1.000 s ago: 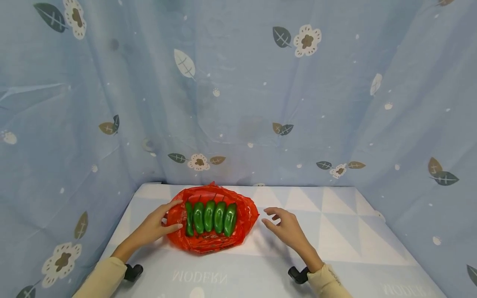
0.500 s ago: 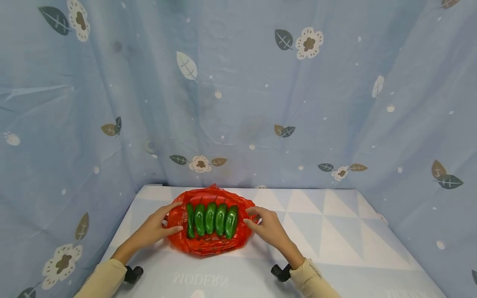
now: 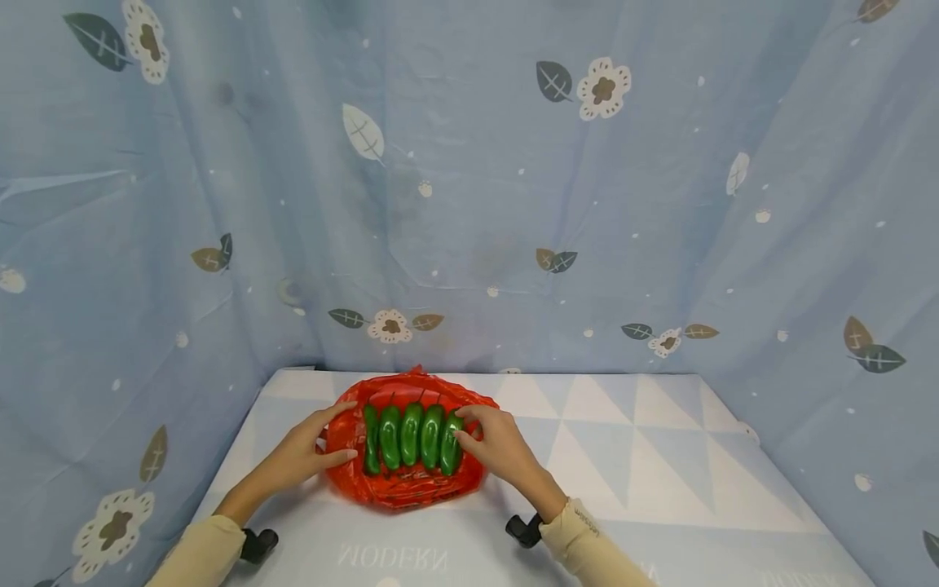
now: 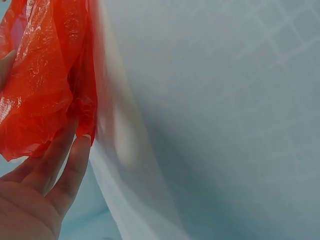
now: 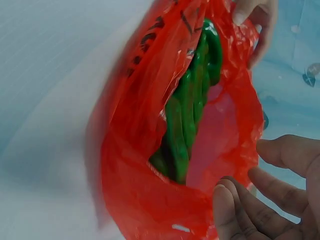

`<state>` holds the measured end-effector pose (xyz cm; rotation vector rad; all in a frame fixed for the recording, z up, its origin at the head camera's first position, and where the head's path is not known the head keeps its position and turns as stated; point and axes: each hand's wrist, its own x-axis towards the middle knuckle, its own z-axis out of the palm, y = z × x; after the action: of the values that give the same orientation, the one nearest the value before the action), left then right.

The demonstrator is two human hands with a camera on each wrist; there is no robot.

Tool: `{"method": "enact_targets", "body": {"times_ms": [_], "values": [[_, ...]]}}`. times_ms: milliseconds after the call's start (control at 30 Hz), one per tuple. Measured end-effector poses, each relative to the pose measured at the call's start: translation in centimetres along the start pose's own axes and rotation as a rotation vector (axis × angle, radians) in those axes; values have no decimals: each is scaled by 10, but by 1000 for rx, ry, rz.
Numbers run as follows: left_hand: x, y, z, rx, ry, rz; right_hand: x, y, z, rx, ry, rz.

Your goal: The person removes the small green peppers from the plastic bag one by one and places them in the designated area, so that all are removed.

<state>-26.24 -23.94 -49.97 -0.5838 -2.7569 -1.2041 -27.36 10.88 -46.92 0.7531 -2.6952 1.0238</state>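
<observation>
Several glossy green peppers (image 3: 411, 436) lie side by side in a crumpled red plastic bag (image 3: 389, 496) on the table. My left hand (image 3: 297, 452) holds the bag's left edge. In the left wrist view, the fingers of that hand (image 4: 37, 205) go under the red plastic (image 4: 42, 90), with the thumb on the other side. My right hand (image 3: 502, 447) hovers at the rightmost pepper (image 3: 449, 461), thumb and index finger spread over it. From the right wrist, the same hand (image 5: 272, 200) shows loosely bent fingers beside the bag's mouth, apart from the peppers (image 5: 187, 107).
A pale patterned table top (image 3: 660, 456) with triangles and mirrored lettering spreads to the right and front. Blue curtain (image 3: 469, 187) with flowers and leaves closes off the back and both sides. A black wrist mount (image 3: 523, 531) sits under the right forearm.
My right hand has moved left, from beside the bag to over the rightmost pepper. The left hand stays at the bag's left edge, and the peppers keep their row.
</observation>
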Motion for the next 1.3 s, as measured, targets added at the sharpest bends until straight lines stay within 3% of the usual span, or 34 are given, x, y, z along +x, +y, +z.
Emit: {"method": "enact_targets", "body": {"times_ms": [400,733,1300], "values": [[0,1,0,-8,-14,13,20,0,18,-166,18,58],[0,3,2,-13,-26,-23,30,-13,27,-235,-42,75],[1,4,6,-15,-34,-53,41,5,33,-279,-40,218]]}}
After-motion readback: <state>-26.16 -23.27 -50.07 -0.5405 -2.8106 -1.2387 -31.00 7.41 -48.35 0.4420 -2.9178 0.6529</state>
